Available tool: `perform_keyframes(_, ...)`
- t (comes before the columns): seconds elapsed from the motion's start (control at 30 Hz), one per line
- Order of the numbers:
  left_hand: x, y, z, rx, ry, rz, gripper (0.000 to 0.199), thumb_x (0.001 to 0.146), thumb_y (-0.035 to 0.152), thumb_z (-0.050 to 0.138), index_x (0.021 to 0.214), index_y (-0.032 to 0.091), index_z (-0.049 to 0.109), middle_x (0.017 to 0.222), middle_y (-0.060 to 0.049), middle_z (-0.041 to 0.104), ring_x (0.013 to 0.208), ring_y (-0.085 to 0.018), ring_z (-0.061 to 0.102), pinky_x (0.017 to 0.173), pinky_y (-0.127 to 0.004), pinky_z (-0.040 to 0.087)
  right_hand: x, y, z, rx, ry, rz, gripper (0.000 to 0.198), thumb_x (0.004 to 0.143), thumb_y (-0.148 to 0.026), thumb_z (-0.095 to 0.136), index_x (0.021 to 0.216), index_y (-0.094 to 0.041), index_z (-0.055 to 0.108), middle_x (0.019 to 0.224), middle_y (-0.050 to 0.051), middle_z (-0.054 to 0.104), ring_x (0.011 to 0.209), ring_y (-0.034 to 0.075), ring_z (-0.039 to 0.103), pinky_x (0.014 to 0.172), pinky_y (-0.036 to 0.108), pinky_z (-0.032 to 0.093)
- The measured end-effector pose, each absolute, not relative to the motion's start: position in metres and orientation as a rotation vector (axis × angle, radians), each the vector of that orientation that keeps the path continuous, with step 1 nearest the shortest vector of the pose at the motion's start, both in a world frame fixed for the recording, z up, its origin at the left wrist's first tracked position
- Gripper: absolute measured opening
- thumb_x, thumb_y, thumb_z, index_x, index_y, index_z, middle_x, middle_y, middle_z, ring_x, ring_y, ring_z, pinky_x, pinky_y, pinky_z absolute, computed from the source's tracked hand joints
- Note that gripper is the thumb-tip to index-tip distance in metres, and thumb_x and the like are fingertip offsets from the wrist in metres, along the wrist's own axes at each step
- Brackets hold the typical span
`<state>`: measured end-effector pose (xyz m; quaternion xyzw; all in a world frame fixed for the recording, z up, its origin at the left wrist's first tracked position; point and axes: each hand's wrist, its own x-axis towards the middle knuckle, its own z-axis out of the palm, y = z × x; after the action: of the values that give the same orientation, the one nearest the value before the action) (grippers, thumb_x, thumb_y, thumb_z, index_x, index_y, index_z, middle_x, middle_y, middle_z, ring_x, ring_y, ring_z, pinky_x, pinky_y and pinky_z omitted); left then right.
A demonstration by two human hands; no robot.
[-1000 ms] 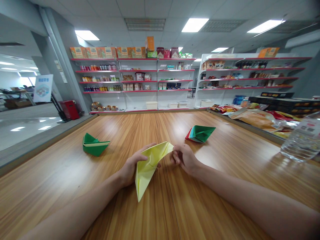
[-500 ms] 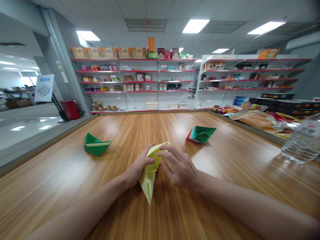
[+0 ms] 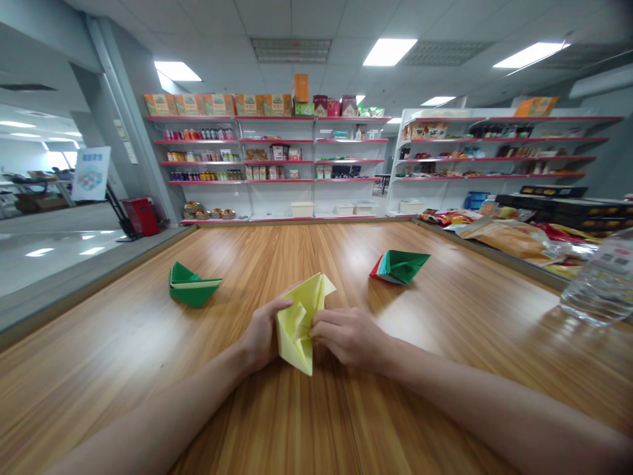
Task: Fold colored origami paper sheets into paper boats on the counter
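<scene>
A folded yellow paper boat [image 3: 301, 323] is held between both hands above the wooden table, its opening facing me and its sides spread. My left hand [image 3: 264, 330] grips the left side, thumb over the upper edge, other fingers hidden behind the paper. With bent fingers, my right hand [image 3: 349, 336] pinches the right edge. A green paper boat with a pale yellow layer [image 3: 192, 287] stands to the left. On the right sits a nested stack of paper boats [image 3: 399, 267], green inside with red, white and blue layers.
The wooden table [image 3: 257, 254] has a raised rim. A clear plastic bottle [image 3: 601, 284] stands at the right. Snack bags [image 3: 514, 237] and black boxes [image 3: 583, 211] lie beyond the right edge. Stocked shelves [image 3: 277, 158] line the back.
The yellow paper has turned and opened wider, its lower tip shifting up and right. My right hand has moved down from the top edge and now pinches the right side.
</scene>
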<state>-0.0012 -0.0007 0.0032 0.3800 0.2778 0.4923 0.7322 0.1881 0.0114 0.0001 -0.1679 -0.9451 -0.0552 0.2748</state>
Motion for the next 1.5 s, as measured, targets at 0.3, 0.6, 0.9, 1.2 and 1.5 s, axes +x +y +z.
perform_keyframes(0.3,0.002,-0.004,0.001,0.88,0.526,1.044,0.055,0.07,0.02,0.054,0.124,0.012,0.052,0.101,-0.012,0.067,0.092,-0.027,0.062,0.08,-0.038,0.046,0.194,0.017,-0.007,-0.562,-2.428,-0.137,0.018,0.084,-0.006,0.041,0.082,-0.017,0.056,0.081,0.007,0.061,0.075,0.017,0.054,0.064,0.028,0.043)
perform_keyframes(0.6,0.009,-0.008,0.0,1.486,0.625,1.037,0.055,0.081,0.029,0.066,0.131,0.02,0.043,0.114,-0.008,0.059,0.105,-0.023,0.053,0.089,-0.033,0.042,0.192,0.017,-0.006,-0.424,-2.498,-0.433,0.017,0.085,-0.012,0.045,0.077,-0.017,0.059,0.074,0.003,0.058,0.06,0.013,0.048,0.05,0.027,0.032)
perform_keyframes(0.9,0.008,-0.009,0.001,1.546,0.607,1.016,0.059,0.079,0.03,0.069,0.131,0.021,0.041,0.112,-0.006,0.057,0.097,-0.019,0.054,0.082,-0.028,0.043,0.192,0.016,-0.012,-0.423,-2.382,-0.268,0.017,0.084,-0.009,0.042,0.073,-0.017,0.053,0.07,0.002,0.055,0.057,0.013,0.047,0.046,0.026,0.03)
perform_keyframes(1.2,0.009,-0.004,-0.006,0.974,0.603,1.092,0.028,0.079,0.029,0.067,0.101,0.013,0.061,0.085,-0.006,0.065,0.077,-0.018,0.06,0.072,-0.029,0.046,0.194,0.018,-0.007,-0.498,-2.249,0.12,0.011,0.089,-0.012,0.041,0.092,-0.018,0.049,0.085,0.006,0.058,0.076,0.016,0.056,0.067,0.027,0.045)
perform_keyframes(1.5,0.006,-0.003,-0.001,0.702,0.476,1.056,0.038,0.084,0.03,0.054,0.114,0.008,0.06,0.103,-0.014,0.069,0.101,-0.029,0.062,0.092,-0.039,0.044,0.2,0.023,-0.007,-0.501,-2.163,0.287,0.027,0.078,-0.005,0.044,0.095,-0.016,0.061,0.099,0.008,0.065,0.09,0.019,0.062,0.076,0.029,0.049)
